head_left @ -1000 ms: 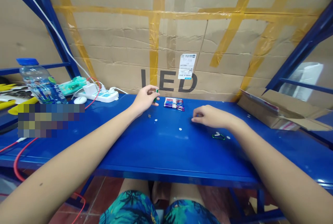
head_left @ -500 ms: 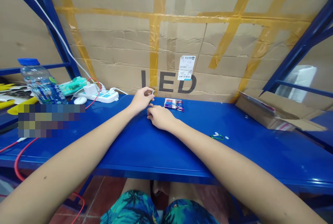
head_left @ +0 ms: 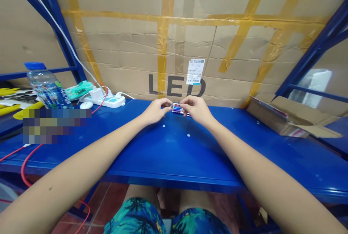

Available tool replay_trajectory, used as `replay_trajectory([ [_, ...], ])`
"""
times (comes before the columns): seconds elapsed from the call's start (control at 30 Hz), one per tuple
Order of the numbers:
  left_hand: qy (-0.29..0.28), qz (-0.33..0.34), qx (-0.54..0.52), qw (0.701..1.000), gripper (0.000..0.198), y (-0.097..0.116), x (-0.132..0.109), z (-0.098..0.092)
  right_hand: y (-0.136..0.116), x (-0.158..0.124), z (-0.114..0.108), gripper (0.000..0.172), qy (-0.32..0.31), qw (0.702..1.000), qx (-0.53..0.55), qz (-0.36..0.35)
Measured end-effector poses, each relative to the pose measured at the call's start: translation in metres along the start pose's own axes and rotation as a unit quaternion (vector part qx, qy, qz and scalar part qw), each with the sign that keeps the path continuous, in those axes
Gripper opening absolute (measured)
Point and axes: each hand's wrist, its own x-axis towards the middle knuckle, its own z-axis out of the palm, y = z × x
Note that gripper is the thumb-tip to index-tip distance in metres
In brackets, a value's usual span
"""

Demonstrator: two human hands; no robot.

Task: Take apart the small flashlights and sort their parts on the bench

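Several pens (head_left: 177,109), with shiny blue, red and silver barrels, lie side by side in a row at the back of the blue tabletop. My left hand (head_left: 157,111) is at their left end, thumb and fingertips closed in a pinch on the end of a pen. From the right, my right hand (head_left: 198,110) reaches over the row and pinches the same pen between thumb and forefinger. My fingers cover both ends of the row. Two small white spots (head_left: 188,135) show on the tabletop in front.
A water bottle (head_left: 49,87), white power strip (head_left: 110,100) with plugs, and red cable (head_left: 25,170) are on the left. An open cardboard box (head_left: 282,118) stands at right. Behind the blue table (head_left: 168,158) rises a large taped carton (head_left: 122,53).
My right hand has moved right and back, from left of the pens to their right part. My left hand has lowered and shifted right to their left end. My right forearm hides the green carabiner.
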Motion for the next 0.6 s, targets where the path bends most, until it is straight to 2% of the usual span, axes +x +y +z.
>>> replay_trajectory([
  [0.17, -0.033, 0.045, 0.053, 0.997, 0.019, 0.009, -0.004, 0.005, 0.004, -0.003, 0.009, 0.005, -0.008, 0.999, -0.042, -0.034],
  [0.37, -0.044, 0.032, 0.054, 0.997, 0.018, 0.003, -0.006, 0.006, 0.007, -0.003, 0.006, 0.008, -0.022, 0.995, -0.093, -0.040],
  [0.6, -0.059, 0.047, 0.063, 0.995, 0.013, 0.010, -0.011, 0.008, 0.007, -0.004, -0.004, 0.014, -0.095, 0.983, -0.142, -0.070],
])
